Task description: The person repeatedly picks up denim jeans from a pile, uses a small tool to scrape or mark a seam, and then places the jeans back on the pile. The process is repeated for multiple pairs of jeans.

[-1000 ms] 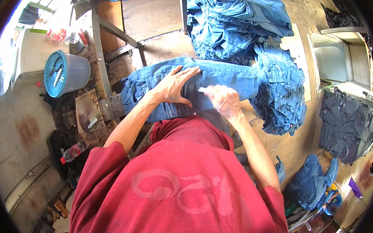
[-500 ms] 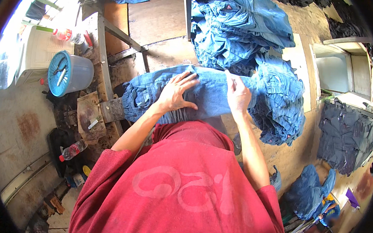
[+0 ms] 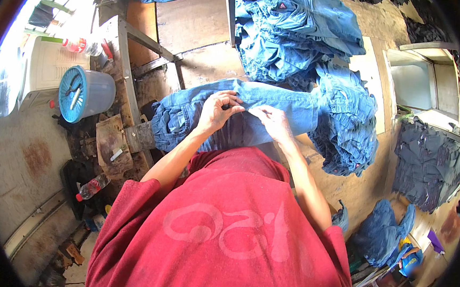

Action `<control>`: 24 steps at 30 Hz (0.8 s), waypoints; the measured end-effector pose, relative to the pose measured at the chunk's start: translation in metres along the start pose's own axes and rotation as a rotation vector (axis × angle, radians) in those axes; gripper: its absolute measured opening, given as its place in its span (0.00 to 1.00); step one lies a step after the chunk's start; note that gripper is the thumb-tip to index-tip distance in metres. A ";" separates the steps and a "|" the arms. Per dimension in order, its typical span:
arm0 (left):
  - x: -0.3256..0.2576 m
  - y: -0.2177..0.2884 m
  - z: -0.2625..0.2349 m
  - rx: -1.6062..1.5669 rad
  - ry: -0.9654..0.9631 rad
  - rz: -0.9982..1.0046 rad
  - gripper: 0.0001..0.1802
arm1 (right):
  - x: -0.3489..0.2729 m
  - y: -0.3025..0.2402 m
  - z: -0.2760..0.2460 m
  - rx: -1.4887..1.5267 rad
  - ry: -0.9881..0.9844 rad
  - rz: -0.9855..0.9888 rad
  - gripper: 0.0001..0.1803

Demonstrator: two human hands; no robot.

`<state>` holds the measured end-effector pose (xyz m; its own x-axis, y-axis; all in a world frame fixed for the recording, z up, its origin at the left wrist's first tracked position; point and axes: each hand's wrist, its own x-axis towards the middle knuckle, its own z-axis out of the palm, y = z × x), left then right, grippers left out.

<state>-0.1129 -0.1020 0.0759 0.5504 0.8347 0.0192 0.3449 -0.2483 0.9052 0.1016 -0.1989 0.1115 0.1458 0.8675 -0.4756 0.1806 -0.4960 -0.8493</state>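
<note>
A pair of blue jeans lies crosswise in front of me, its gathered, elastic-looking waist end at the left. Over the middle of the denim, my left hand is closed, thumb tip meeting the fingers. My right hand pinches close beside it, its fingertips almost touching the left thumb. Whatever sits between the fingertips is too small to make out. Just past the right end of the jeans rises a stack of folded blue jeans. Beyond it stands a taller heap of blue jeans.
At the left are a bucket with a blue lid, plastic bottles and a wooden frame. Folded dark garments lie at the right, below an open cabinet. A blue garment bundle rests lower right.
My right hand has moved left from the right part of the jeans to the middle. The left hand's spread fingers have closed into a pinch, with the hand shifted slightly right.
</note>
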 end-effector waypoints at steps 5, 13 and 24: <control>-0.004 -0.002 0.003 0.001 0.038 0.011 0.08 | 0.003 -0.015 0.003 -0.148 -0.159 0.010 0.18; -0.005 0.000 -0.064 0.312 0.342 -0.172 0.14 | -0.056 0.003 -0.062 0.348 -0.152 0.137 0.17; -0.011 -0.057 -0.177 -0.185 0.189 -0.282 0.22 | -0.060 0.127 -0.097 -0.069 0.583 0.140 0.17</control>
<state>-0.2731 -0.0098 0.0993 0.2978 0.9377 -0.1788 0.3102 0.0821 0.9471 0.2097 -0.3181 0.0543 0.6782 0.6401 -0.3610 0.1817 -0.6220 -0.7616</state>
